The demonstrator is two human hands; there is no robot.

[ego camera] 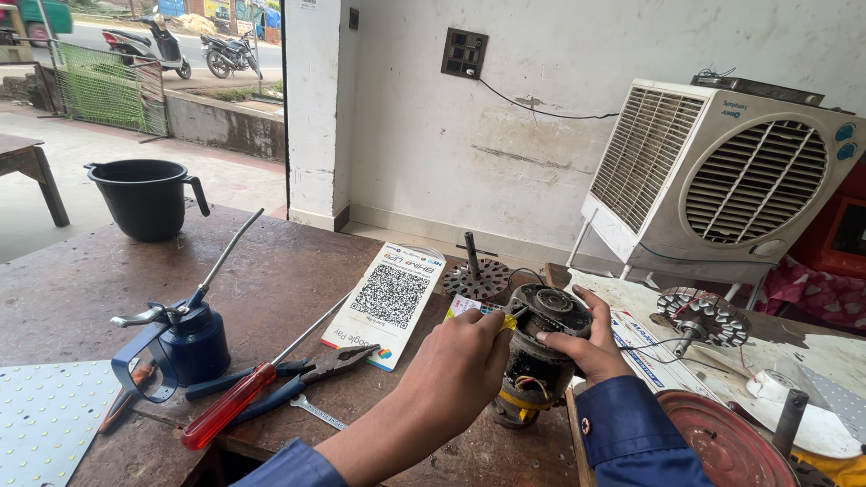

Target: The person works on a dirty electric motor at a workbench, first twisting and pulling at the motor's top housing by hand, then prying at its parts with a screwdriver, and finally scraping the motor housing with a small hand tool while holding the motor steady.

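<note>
From the head camera, the left hand (pixel 456 361) was closed around a small tool with a yellow handle (pixel 510 321), its fingers (pixel 478 335) curled tight so the tip could bear on the top of a small electric motor (pixel 538 356). The motor stood upright on the counter (pixel 298 271), near its right-hand edge and directly before the person, with copper windings and yellow insulation showing at its lower half. The right hand (pixel 582 343) cupped the motor's far side, fingers wrapped over the upper housing, apparently to steady it against the tool's push.

To the left lay tools within easy reach: a red-handled screwdriver (pixel 225 410), blue-handled pliers (pixel 311 374) crossing beside it, and a small flat spanner (pixel 317 412) just in front. A blue oil can (pixel 185 341) with a long thin spout stood further left, touching a perforated white panel (pixel 45 415) at the corner. A printed code card (pixel 386 302) lay flat between the pliers and the motor. Behind the motor sat a toothed metal disc with an upright shaft (pixel 475 275); a second, similar rotor piece (pixel 699 320) rested to the right, on a papered surface. A red round lid (pixel 726 446) lay at the lower right. A black mug (pixel 144 197) stood at the counter's far left, and a white air cooler (pixel 722 176) stood against the wall beyond.
</note>
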